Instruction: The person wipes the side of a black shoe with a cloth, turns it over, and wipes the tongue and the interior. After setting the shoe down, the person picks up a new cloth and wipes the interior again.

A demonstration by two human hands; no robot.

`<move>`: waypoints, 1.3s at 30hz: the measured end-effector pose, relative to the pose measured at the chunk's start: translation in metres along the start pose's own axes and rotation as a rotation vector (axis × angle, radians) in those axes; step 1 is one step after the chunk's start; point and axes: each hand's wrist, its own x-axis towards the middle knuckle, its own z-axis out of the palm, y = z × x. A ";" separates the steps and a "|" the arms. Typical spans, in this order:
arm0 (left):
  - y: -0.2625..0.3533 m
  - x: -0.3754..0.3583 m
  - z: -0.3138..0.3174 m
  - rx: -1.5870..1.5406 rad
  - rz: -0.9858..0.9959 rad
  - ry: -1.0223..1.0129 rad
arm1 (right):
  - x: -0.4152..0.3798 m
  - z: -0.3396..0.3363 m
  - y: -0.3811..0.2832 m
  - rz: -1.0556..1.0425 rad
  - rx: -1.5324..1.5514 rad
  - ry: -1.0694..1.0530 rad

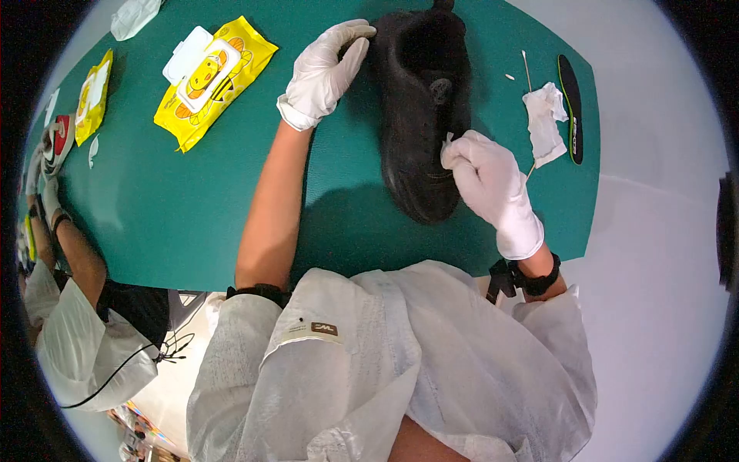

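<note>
A black shoe [419, 115] lies on the green table, its toe toward me and its opening at the far end. My left hand [327, 73], in a white glove, is at the shoe's left side near the opening. Its fingertips touch the edge there, with thumb and fingers apart. At the right side of the toe area, my gloved right hand [489, 181] is closed in a pinch. A small white tip of a wipe [449, 139] pokes out of its fingers against the shoe; the rest is hidden in the hand.
Left of my arm lies a yellow wipes pack [208, 81] with its lid up. Right of the shoe are a crumpled white wipe [546, 123], a cotton swab [526, 71] and a black insole [570, 108]. Another person's gloved hands hold a red-and-white shoe [58, 142] at far left.
</note>
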 end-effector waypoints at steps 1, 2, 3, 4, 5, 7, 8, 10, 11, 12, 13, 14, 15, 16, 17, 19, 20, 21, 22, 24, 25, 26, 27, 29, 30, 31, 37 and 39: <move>0.002 0.001 0.000 0.002 0.001 0.002 | 0.000 -0.003 0.005 0.007 0.097 -0.054; 0.004 0.000 -0.001 0.017 -0.015 -0.014 | -0.002 -0.006 0.007 0.006 0.097 -0.055; 0.007 -0.001 -0.002 0.032 -0.034 -0.029 | -0.005 -0.009 0.008 0.079 0.217 -0.065; 0.009 0.000 -0.003 0.033 -0.035 -0.027 | -0.007 -0.011 0.009 0.152 0.337 -0.075; 0.010 0.000 -0.005 0.057 -0.067 -0.065 | -0.006 -0.011 0.006 0.151 0.338 -0.078; 0.011 -0.001 -0.006 0.078 -0.105 -0.108 | -0.006 -0.008 -0.002 0.048 0.042 0.136; 0.011 -0.001 -0.006 0.082 -0.090 -0.104 | -0.009 -0.003 -0.005 0.053 0.041 0.135; 0.007 0.001 -0.004 0.086 -0.069 -0.101 | -0.016 0.008 -0.009 0.014 -0.107 0.106; 0.004 0.001 -0.002 0.069 -0.028 -0.059 | -0.019 0.011 -0.012 0.014 -0.108 0.108; 0.003 0.001 -0.001 0.052 0.013 -0.015 | -0.022 0.013 -0.015 -0.045 -0.119 0.127; 0.001 0.001 -0.001 0.053 0.016 -0.012 | -0.024 0.014 -0.017 -0.109 -0.131 0.147; 0.000 0.001 -0.001 0.064 0.012 -0.017 | -0.027 0.014 -0.020 -0.120 -0.144 0.156; 0.001 0.000 -0.002 0.075 0.007 -0.022 | -0.029 0.011 -0.025 -0.122 -0.144 0.157; 0.002 0.000 -0.002 0.077 0.011 -0.020 | -0.031 0.007 -0.030 -0.110 -0.210 0.095; 0.003 -0.001 -0.002 0.067 0.005 -0.017 | -0.033 0.005 -0.034 -0.097 -0.275 0.034; 0.003 -0.002 -0.002 0.059 -0.005 -0.015 | -0.039 0.007 -0.032 -0.179 -0.218 -0.014; 0.002 -0.001 -0.002 0.076 0.015 -0.011 | -0.043 0.009 -0.031 -0.259 -0.163 -0.060; 0.002 -0.001 -0.002 0.093 0.033 -0.008 | -0.047 0.013 -0.033 -0.252 -0.093 -0.074; 0.001 0.000 -0.001 0.092 0.033 -0.007 | -0.052 0.008 -0.033 -0.224 -0.083 -0.165; 0.001 -0.001 -0.001 0.089 0.007 -0.019 | -0.050 -0.003 -0.037 -0.196 -0.066 -0.258; 0.002 -0.001 -0.001 0.089 0.005 -0.023 | -0.044 -0.010 -0.042 -0.180 -0.057 -0.159; 0.002 0.000 -0.002 0.094 0.007 -0.025 | -0.039 -0.014 -0.043 -0.163 -0.050 -0.059; 0.002 -0.001 -0.002 0.098 0.009 -0.028 | -0.037 -0.016 -0.033 -0.133 -0.097 0.048; 0.002 0.000 -0.002 0.102 0.014 -0.034 | -0.030 -0.016 -0.029 0.022 -0.061 0.291; 0.002 0.000 -0.002 0.110 0.019 -0.033 | -0.031 -0.011 -0.016 0.023 -0.063 0.294; 0.002 0.000 -0.002 0.109 0.028 -0.029 | -0.035 -0.001 0.002 0.046 -0.047 0.294; 0.003 -0.003 -0.003 0.100 -0.040 -0.049 | -0.057 0.017 -0.009 -0.098 -0.167 0.128; 0.000 -0.001 -0.001 0.108 -0.004 -0.030 | -0.062 0.008 -0.016 -0.122 -0.111 -0.042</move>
